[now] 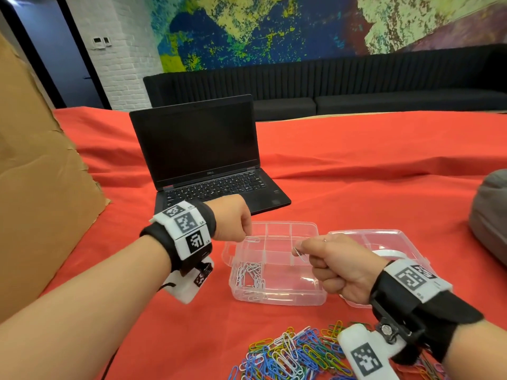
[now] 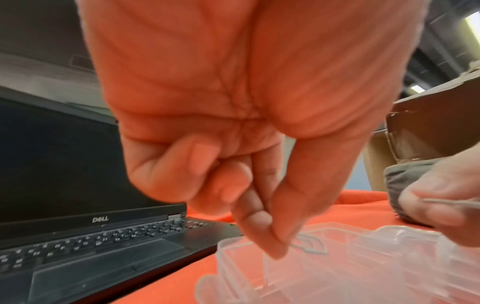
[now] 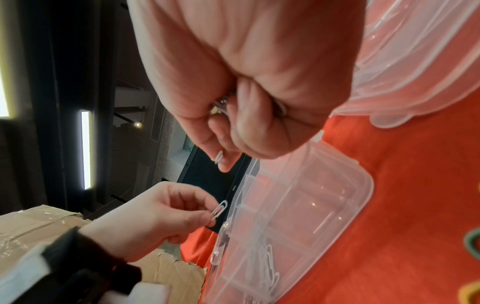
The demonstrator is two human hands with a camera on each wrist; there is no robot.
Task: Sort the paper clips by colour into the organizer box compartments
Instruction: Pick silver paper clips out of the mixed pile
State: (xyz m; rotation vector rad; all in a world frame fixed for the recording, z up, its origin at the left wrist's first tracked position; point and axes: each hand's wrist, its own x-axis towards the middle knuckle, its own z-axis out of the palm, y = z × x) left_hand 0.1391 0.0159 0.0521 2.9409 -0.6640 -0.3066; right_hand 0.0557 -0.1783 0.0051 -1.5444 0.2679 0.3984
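A clear organizer box (image 1: 277, 297) lies open on the red cloth, its lid (image 1: 384, 239) folded out to the right. Several white clips (image 1: 251, 275) fill its near-left compartment. My left hand (image 1: 233, 223) hovers over the box's far-left corner and pinches a white paper clip (image 1: 253, 239) between thumb and forefinger; the right wrist view shows that white clip (image 3: 219, 209) clearly. My right hand (image 1: 329, 259) hangs over the box's middle, fingers curled, pinching another white clip (image 1: 300, 255). A heap of mixed coloured clips (image 1: 296, 352) lies in front of the box.
An open black laptop (image 1: 203, 165) stands just behind the box. A brown cardboard sheet (image 1: 35, 187) leans at the left. A grey cushion (image 1: 491, 215) sits at the right edge. A dark sofa (image 1: 329, 89) runs along the back wall.
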